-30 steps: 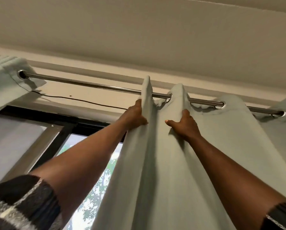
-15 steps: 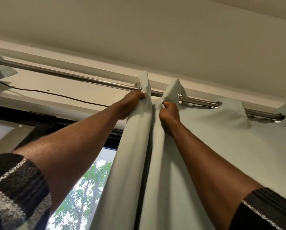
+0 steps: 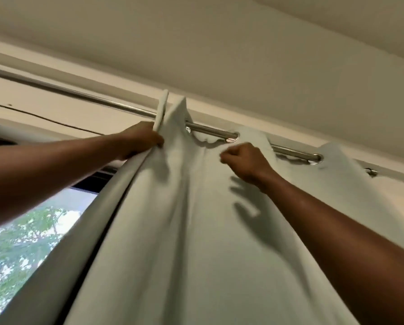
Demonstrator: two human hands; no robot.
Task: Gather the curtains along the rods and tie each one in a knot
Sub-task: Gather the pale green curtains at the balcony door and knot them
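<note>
I looked up along both raised arms at the curtain, pale grey-green, hanging by metal eyelets from the rod just under the ceiling. My left hand was clenched on the curtain's leading edge, bunching the first two folds together right below the rod. My right hand was curled into a loose fist in front of the cloth, just under an eyelet; whether it pinched any fabric I could not tell, as the hand was blurred. Its shadow lay on the curtain below. More eyelets sat spread along the rod to the right. At lower left the window showed green trees. A thin dark cable ran along the wall above it.
</note>
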